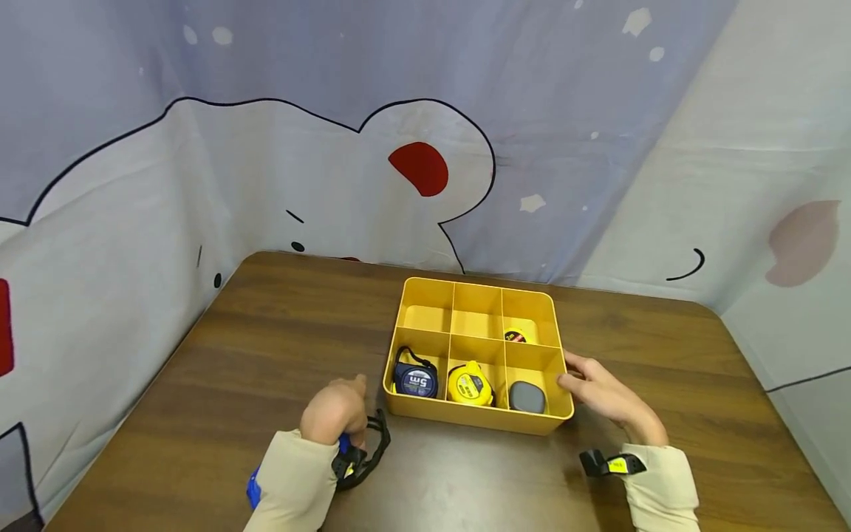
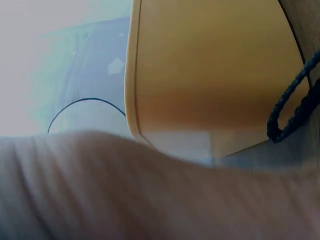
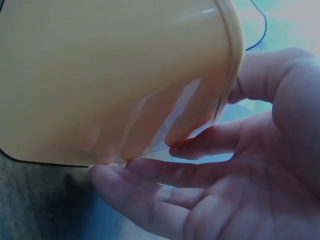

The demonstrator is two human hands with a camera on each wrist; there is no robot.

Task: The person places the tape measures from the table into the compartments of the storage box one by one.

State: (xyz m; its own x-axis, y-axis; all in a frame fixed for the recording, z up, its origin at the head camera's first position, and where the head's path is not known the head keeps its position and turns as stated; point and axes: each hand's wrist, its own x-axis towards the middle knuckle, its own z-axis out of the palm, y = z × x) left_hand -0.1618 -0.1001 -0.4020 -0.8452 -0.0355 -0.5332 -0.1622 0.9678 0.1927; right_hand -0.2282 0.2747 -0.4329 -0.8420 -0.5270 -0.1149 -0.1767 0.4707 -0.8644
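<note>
On the brown table, the right hand pinches the box at four o'clock. The left hand, at eight, maybe grabs the blue thing; can't tell its grip. Lifting needs tight fingers.

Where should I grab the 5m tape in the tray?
Probably by the strap of the 5m tape, coming down from above. The strap forms an open loop that is easy to pinch, while the tape sits below the rim of the tray, walled in all round, so reaching from the side looks blocked.
</note>
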